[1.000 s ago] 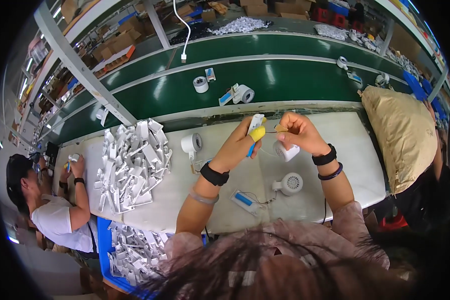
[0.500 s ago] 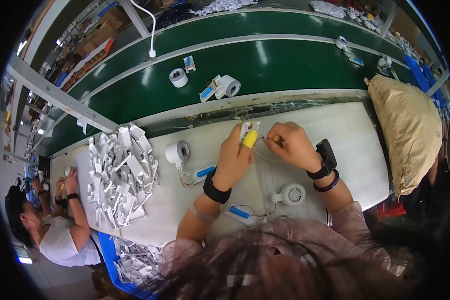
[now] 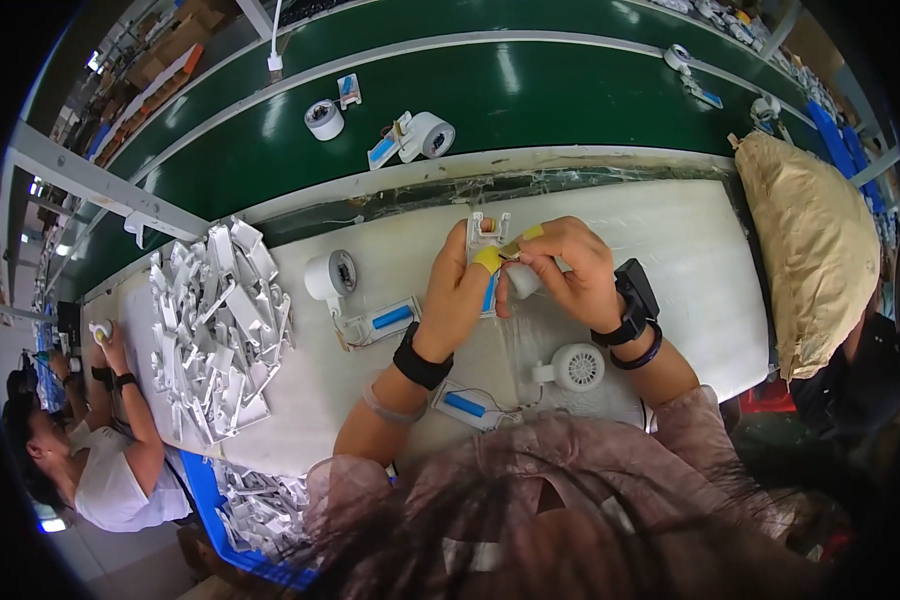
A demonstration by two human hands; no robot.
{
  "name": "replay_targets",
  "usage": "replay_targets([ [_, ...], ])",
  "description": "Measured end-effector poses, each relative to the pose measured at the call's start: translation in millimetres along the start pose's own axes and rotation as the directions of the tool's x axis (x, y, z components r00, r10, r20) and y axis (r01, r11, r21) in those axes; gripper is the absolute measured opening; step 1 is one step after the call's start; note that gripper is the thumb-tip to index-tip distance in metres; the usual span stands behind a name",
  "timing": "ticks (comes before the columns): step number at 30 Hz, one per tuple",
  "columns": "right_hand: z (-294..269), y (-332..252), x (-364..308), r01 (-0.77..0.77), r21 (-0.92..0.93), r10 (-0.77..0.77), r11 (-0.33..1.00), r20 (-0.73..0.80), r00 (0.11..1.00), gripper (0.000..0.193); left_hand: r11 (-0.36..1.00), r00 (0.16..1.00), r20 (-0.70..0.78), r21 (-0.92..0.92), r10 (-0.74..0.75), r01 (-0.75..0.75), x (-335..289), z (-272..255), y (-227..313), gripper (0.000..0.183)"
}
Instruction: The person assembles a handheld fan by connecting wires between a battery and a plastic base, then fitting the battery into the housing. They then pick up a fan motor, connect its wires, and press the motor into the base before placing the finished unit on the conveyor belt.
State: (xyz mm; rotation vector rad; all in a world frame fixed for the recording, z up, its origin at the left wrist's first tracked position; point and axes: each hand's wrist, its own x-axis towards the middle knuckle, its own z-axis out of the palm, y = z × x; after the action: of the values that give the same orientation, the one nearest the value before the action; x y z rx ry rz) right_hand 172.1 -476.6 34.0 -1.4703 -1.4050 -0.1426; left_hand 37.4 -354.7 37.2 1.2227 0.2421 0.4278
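Observation:
My left hand (image 3: 455, 300), a yellow cover on its thumb, is closed around a white plastic housing (image 3: 488, 229). A strip of a blue cylindrical battery (image 3: 489, 295) shows below its fingers. My right hand (image 3: 578, 272), with a yellow-covered finger, pinches at the left thumb's tip; what it pinches is too small to make out. Under the right fingers is a white rounded part (image 3: 523, 280), partly hidden. Close to my left wrist lies a housing with a blue battery (image 3: 464, 403), wired to a white fan head (image 3: 578, 368).
A heap of white plastic housings (image 3: 225, 330) covers the table's left side, above a blue bin (image 3: 210, 510) of more parts. Another fan assembly (image 3: 335, 275) lies beside the heap. Beyond runs a green conveyor (image 3: 560, 110) carrying fan units. A tan sack (image 3: 810, 250) stands right; a co-worker (image 3: 120, 470) sits left.
My right hand has moved in against the left thumb, and the loose wire seen before is now hidden. The view has shifted slightly. The co-worker's hand now holds up a white part.

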Motion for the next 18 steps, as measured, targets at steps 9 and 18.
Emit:
replay_targets([
  [9, -6, -4, -3, 0.104, -0.015, -0.104, 0.994, 0.008, 0.995, 0.022, 0.983, 0.995, 0.062, 0.158, 0.081, -0.09, -9, 4, -5, 0.038],
  [18, -5, -5, -1, 0.114, -0.026, -0.114, 0.993, 0.002, 0.993, 0.021, 0.924, 0.99, 0.075, 0.357, 0.122, -0.141, -12, 11, 4, 0.033],
])
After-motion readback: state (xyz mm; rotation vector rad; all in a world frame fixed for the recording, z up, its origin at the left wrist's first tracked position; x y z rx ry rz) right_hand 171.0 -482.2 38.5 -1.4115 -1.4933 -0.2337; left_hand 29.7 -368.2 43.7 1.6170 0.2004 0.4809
